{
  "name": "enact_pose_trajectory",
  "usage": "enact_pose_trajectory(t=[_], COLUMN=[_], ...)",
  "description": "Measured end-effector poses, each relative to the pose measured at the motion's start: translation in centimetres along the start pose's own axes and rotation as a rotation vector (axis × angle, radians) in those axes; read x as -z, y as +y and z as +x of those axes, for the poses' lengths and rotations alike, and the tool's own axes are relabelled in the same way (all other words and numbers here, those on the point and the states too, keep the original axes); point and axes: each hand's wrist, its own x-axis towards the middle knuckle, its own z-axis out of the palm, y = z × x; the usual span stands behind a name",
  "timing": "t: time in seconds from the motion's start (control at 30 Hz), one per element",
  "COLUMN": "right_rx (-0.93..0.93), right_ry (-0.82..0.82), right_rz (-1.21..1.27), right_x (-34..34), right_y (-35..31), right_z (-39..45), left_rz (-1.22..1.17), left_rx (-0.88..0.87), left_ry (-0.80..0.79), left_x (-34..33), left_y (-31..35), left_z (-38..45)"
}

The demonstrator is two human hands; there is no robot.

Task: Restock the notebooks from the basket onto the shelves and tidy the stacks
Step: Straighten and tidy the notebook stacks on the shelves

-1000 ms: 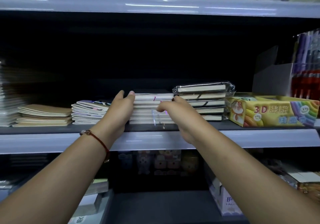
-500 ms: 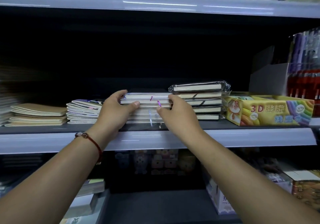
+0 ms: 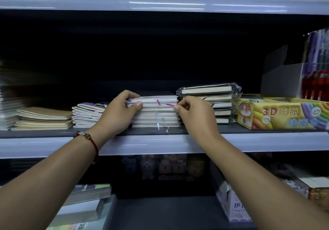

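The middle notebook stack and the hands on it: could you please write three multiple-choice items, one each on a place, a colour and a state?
1. What lies directly right of the middle stack?
A. kraft notebooks
B. wrapped notebooks
C. a basket

2. What colour is the ribbon at the right hand?
A. purple
B. green
C. orange

3. What is the left hand doing?
A. hanging idle
B. resting flat on the shelf
C. gripping the stack's top left end

Answers:
1 B, the wrapped notebooks in clear plastic adjoin the stack on the right.
2 A, the purple ribbon sticks out of the pages at the fingertips.
3 C, the fingers lie over the top notebook and the thumb presses its front edge.
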Motion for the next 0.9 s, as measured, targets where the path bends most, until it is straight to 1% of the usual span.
enact_pose_trajectory(t=[0.13, 0.27, 0.33, 0.4, 0.43, 0.47, 0.53, 0.57, 0.6, 0.77, 0.83, 0.9], right_rx=[-0.013, -0.009, 0.082, 0.237, 0.306, 0.339, 0.301, 0.278, 0.27, 0.322, 0.342, 0.332], right_ry=[0.019, 0.0, 0.023, 0.03, -0.012, -0.09, -0.275, -0.33, -0.341, -0.171, -0.162, -0.178], right_rz=[0.0, -0.005, -0.061, -0.199, -0.297, -0.401, -0.578, -0.629, -0.641, -0.392, -0.327, -0.248], right_x=[-0.3, 0.1, 0.7, 1.5, 1.6, 1.7, 1.1, 0.8, 0.4, 0.4, 0.4, 0.1], right_y=[-0.1, -0.4, -0.8, -1.7, -2.2, -2.6, -3.1, -3.0, -2.7, -1.6, -1.5, -1.2], right_z=[-0.2, -0.6, -1.1, -1.1, -0.5, 0.2, 1.6, 1.9, 1.9, 1.5, 1.7, 1.7], left_rz=[0.018, 0.123, 0.142, 0.19, 0.224, 0.252, 0.253, 0.224, 0.199, 0.041, -0.006, 0.011], left_rx=[-0.039, -0.062, -0.061, -0.064, -0.065, -0.068, -0.056, -0.052, -0.053, -0.036, -0.019, -0.03], left_ry=[0.033, 0.042, 0.006, -0.053, -0.098, -0.144, -0.192, -0.192, -0.184, -0.177, -0.168, -0.136], left_x=[0.0, -0.1, 0.2, 0.8, 1.1, 1.3, 1.4, 1.4, 1.4, 1.5, 1.7, 1.6], left_y=[0.3, 0.4, 0.2, 0.1, 0.2, 0.2, 0.2, 0.3, 0.2, -0.3, -0.4, -0.6], left_z=[-0.1, -0.2, 0.0, 0.3, 0.3, 0.3, 0.5, 0.5, 0.5, 0.5, 0.5, 0.5])
